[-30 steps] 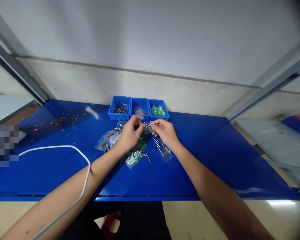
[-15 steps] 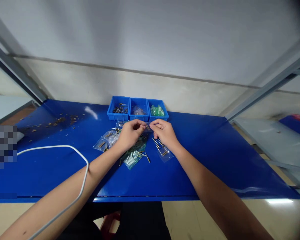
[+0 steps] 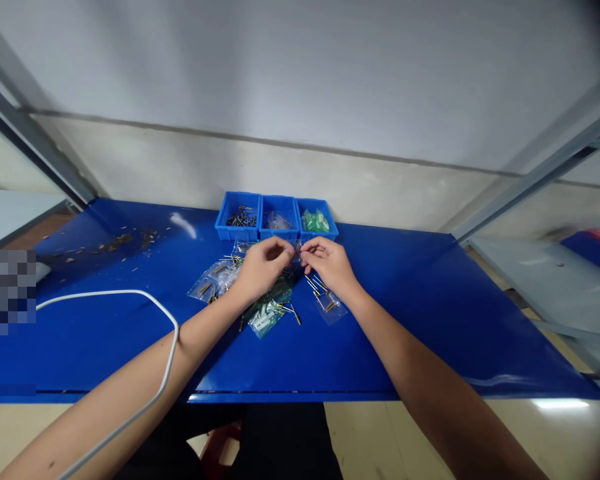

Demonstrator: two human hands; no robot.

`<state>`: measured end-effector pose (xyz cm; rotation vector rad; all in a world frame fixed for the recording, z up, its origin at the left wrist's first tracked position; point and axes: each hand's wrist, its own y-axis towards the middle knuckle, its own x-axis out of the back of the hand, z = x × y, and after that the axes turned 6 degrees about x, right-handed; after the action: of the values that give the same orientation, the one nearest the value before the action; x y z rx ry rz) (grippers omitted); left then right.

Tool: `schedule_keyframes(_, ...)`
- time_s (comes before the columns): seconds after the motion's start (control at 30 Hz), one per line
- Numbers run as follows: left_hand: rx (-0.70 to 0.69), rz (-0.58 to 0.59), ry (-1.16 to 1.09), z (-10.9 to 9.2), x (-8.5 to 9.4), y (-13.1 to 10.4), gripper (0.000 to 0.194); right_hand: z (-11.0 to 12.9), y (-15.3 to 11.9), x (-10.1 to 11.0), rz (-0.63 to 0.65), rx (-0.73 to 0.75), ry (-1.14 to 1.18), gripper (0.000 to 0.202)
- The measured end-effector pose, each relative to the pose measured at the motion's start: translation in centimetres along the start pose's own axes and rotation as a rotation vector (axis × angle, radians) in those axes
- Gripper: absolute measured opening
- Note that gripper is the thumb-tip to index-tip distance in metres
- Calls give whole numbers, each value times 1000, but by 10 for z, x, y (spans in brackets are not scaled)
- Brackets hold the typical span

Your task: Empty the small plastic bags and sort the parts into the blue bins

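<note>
My left hand (image 3: 265, 267) and my right hand (image 3: 330, 261) meet above the middle of the blue table (image 3: 410, 300), both with fingers pinched. Between their fingertips is a small clear plastic bag (image 3: 297, 249) with thin brass-coloured pieces in it; both hands grip it. Beneath and left of my left hand lie several clear bags (image 3: 205, 288) with brass pieces. A bag of white pieces (image 3: 266, 320) lies nearer the front edge. Below my right hand are loose metal pins (image 3: 316, 285) and another clear bag (image 3: 331, 308).
Behind my hands stand three joined blue bins: one with dark screws (image 3: 243, 219), one with clear bags (image 3: 279, 220), one with green and white packets (image 3: 315, 221). Brownish bits (image 3: 123, 241) lie scattered at left. A white cable (image 3: 173, 333) crosses my left forearm.
My right hand's fingers have shifted slightly around the small bag, with the lower fingers curled up higher. Both hands stay in nearly the same place.
</note>
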<state>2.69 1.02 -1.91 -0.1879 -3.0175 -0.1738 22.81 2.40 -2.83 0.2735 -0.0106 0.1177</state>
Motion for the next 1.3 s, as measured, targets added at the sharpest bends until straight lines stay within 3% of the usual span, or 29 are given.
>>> schedule_keyframes(0.23, -15, -28, -27, 12, 1, 6, 19, 1, -2, 2, 12, -3, -76, 14)
schedule_keyframes(0.8, -44, -63, 59, 14, 2, 6, 12, 1, -3, -1, -13, 1, -93, 11)
schedule_keyframes(0.97, -36, -89, 59, 13, 5, 6, 13, -2, -1, 1, -79, 16, -102, 10)
schedule_keyframes(1.1, -29, -106, -38, 8, 7, 7, 29, -3, 1, 3, -119, 29, -99, 11)
schedule_keyframes(1.3, -63, -25, -159, 7, 10, 16, 78, -1, 1, 3, -97, 3, -98, 13)
